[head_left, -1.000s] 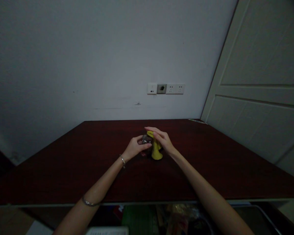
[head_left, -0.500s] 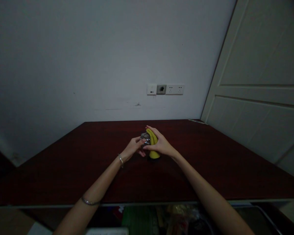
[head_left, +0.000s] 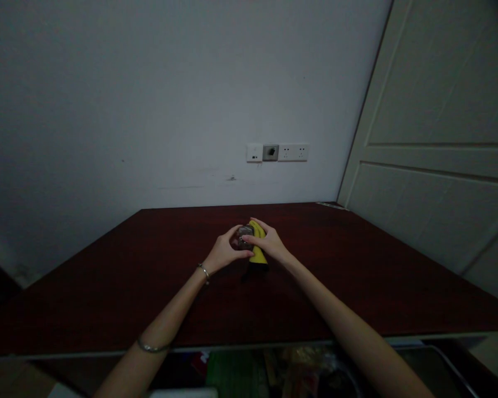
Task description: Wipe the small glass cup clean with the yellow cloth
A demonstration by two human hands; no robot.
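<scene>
Over the middle of the dark red table point(head_left: 108, 287) my two hands meet around a small object. My left hand point(head_left: 224, 253) has its fingers curled on a small greyish, shiny thing point(head_left: 244, 236) that I cannot make out. My right hand point(head_left: 269, 246) wraps around a yellow cloth point(head_left: 258, 253), which it presses against that small thing. Part of the yellow cloth hangs down to the table below my right hand. A thin bracelet circles my left wrist, and another band sits higher on that forearm.
A white wall rises behind the table, with a row of sockets point(head_left: 277, 152). A white panelled door point(head_left: 435, 143) stands at the right. Below the table's near edge lie mixed items, green and brownish point(head_left: 269, 370), dim and hard to read.
My hands have drawn closer together around the small object. The yellow cloth, which hung down more loosely a second ago, is now gathered tighter under my right hand.
</scene>
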